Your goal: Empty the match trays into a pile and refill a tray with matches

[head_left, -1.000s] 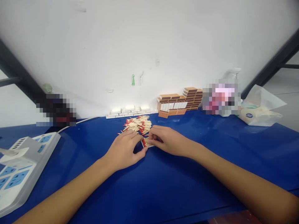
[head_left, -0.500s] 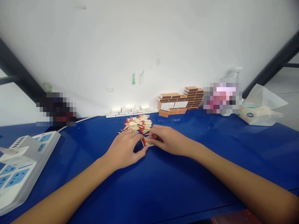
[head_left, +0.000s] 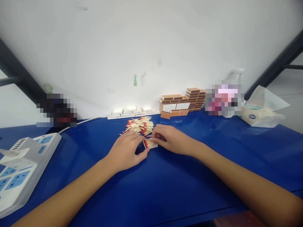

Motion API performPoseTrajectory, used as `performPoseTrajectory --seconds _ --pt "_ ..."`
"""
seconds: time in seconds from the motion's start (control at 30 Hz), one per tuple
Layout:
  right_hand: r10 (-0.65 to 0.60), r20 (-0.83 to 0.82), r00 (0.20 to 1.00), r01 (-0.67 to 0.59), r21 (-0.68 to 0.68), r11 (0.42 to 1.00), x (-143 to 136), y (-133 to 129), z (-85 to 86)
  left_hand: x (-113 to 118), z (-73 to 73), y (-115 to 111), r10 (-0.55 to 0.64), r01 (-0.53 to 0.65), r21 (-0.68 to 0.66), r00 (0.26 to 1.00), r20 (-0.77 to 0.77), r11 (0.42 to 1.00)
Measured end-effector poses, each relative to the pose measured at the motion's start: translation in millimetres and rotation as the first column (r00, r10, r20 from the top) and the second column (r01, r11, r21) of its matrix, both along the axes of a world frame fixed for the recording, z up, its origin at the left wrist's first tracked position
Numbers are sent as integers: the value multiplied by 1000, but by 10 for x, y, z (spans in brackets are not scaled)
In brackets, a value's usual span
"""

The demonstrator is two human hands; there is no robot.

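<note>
A small white matchbox tray point(head_left: 155, 146) lies on the blue tabletop, with red-headed matches point(head_left: 149, 143) side by side in it, heads to the left. My left hand point(head_left: 125, 149) grips the tray's left end between thumb and forefinger. Over its right end, my right hand point(head_left: 169, 138) is closed in a pinch at the wooden ends of the matches. The fingers partly hide what they hold. Just behind both hands is a loose pile of matches point(head_left: 142, 124), crossing at many angles.
White trays point(head_left: 132, 113) stand in low rows by the wall. Brown matchbox covers point(head_left: 195, 99) are stacked to their right. A power strip point(head_left: 44, 157) occupies the left side of the blue table point(head_left: 151, 195). A tissue pack point(head_left: 262, 116) sits at the back right.
My right hand has lifted slightly and shifted back from the tray, so more of the tray's right end shows. My left hand keeps its place.
</note>
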State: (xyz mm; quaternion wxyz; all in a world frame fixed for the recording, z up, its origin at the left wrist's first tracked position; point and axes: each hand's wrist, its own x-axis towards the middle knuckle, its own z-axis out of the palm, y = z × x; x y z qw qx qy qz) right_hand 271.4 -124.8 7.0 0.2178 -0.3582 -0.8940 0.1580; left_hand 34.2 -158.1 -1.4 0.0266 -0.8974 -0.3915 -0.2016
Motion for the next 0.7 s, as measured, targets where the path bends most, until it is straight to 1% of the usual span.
performPoseTrajectory --seconds 0.17,0.37,0.5,0.6,0.7 --pt "-20 -12 1000 20 11 1000 37 64 -8 7 5 -2 1 -1 3 1000 3 1000" --pt "-48 -24 999 48 29 998 17 62 -9 1 -3 -4 -12 11 19 1000 3 1000" --pt "-156 -50 987 159 81 984 70 166 -45 -8 -5 -4 -10 10 15 1000 2 1000" --pt "-262 -71 963 271 184 945 192 351 -116 -5 -2 -8 -13 13 13 1000 4 1000" --pt "-339 -56 939 342 225 912 323 540 -203 2 -1 -14 -17 17 20 1000 8 1000"
